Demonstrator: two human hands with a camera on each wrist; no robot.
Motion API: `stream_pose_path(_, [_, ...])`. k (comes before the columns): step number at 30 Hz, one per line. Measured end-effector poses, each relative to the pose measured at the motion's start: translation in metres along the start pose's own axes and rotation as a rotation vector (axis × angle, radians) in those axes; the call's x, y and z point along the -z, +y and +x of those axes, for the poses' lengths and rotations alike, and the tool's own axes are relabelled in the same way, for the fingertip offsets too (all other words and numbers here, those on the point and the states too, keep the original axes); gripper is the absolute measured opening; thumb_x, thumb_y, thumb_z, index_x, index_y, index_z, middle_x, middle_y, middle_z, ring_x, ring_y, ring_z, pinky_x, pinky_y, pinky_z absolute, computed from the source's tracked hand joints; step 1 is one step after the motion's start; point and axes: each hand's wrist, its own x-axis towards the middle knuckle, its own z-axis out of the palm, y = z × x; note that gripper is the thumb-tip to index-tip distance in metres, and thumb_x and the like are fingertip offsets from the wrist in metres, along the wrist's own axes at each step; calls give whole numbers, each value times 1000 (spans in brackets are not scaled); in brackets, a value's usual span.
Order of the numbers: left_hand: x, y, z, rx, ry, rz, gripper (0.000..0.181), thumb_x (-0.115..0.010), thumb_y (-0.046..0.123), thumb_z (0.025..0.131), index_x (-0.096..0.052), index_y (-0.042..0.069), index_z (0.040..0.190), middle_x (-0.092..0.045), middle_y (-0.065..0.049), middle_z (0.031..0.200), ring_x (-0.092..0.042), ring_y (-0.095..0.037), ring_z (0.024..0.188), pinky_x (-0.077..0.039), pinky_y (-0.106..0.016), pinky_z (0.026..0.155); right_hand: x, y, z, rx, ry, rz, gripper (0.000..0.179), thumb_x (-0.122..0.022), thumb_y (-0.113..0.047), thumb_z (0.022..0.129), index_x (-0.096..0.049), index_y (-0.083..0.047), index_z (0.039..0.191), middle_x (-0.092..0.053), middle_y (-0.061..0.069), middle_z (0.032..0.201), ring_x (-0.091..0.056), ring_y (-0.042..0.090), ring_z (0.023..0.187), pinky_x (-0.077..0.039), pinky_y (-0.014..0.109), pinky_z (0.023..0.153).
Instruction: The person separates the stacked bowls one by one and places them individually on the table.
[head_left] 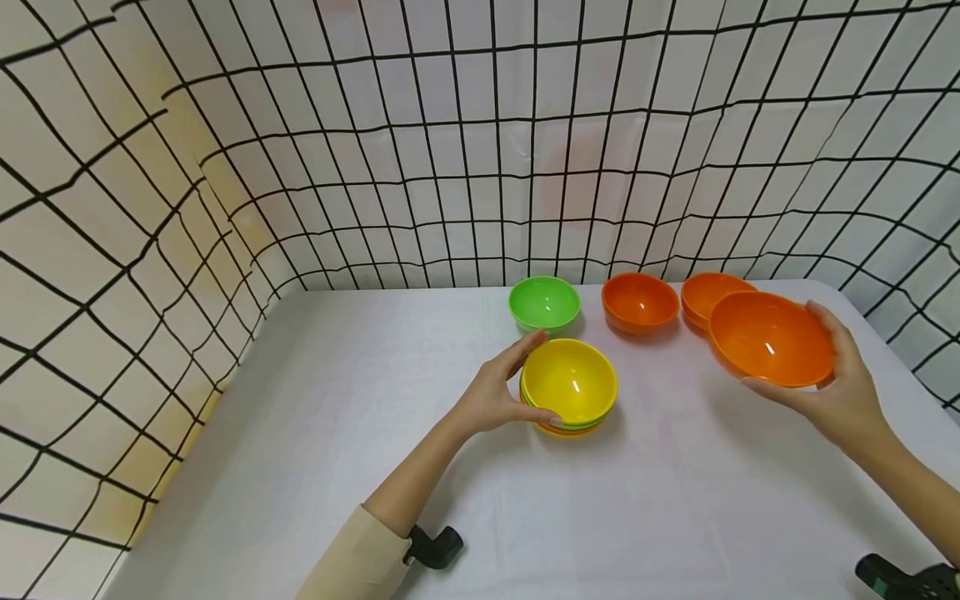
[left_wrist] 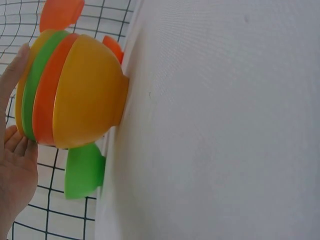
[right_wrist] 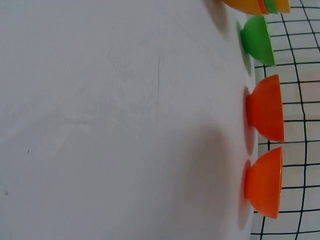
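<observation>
The left hand (head_left: 491, 390) grips the rim of a stack of bowls (head_left: 572, 379), its thumb on the near side and its fingers on the far side. From the top down, the stack runs yellow, green, orange and yellow; the lowest bowl's foot rests on the desk (head_left: 322, 433), a little in from the middle of the far edge.

The right hand (head_left: 847, 392) holds a single orange bowl (head_left: 772, 340) between thumb and fingers, raised above the desk toward the far right corner, its inside showing to the head camera.

Along the far edge stand three more bowls, all upright: a green bowl (head_left: 545, 303) just behind the stack, then a darker orange bowl (head_left: 640, 304), then a lighter orange bowl (head_left: 705, 292) nearest the far right corner, partly hidden by the raised one. Beyond that edge rises a white wall (head_left: 471, 87) crossed by black grid lines.
</observation>
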Motion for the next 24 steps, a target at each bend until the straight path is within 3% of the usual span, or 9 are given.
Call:
stream_pose_path(11, [9,34,-5,10,-16,-12,98,-83,7,65,-26,0,144,-35,-12,146,-31,-21,135,-29,-30,110,11,12,1,-58,42,-61,93,-71,-2,78,-14,-24,148,-21,-2,151,-27,-2,122,-33,-6,77])
stream_pose_path(18, [9,34,-4,23,-21,-17,99,-84,7,64,-26,1,144,-34,-9,147,-31,-19,136,-28,-28,110,23,27,17,-163,81,-92,87,-66,-14,85,-7,-25,149,-12,-1,154,-18,16,137,-25,-4,90])
stream_pose_path(21, [9,33,-3,23,-19,-22,99,-84,7,64,-26,1,144,-34,-9,147,-30,-18,136,-28,-29,110,28,35,28,-210,101,-97,88,-65,-19,86,-5,-27,149,-11,-1,154,-18,19,138,-25,1,97])
stream_pose_path(24, [10,33,-2,22,-19,-19,98,-84,8,65,-26,2,144,-34,-9,147,-30,-19,136,-28,-29,110,31,43,39,-241,122,-131,88,-65,-25,86,-4,-30,148,-11,1,154,-18,22,137,-26,15,107])
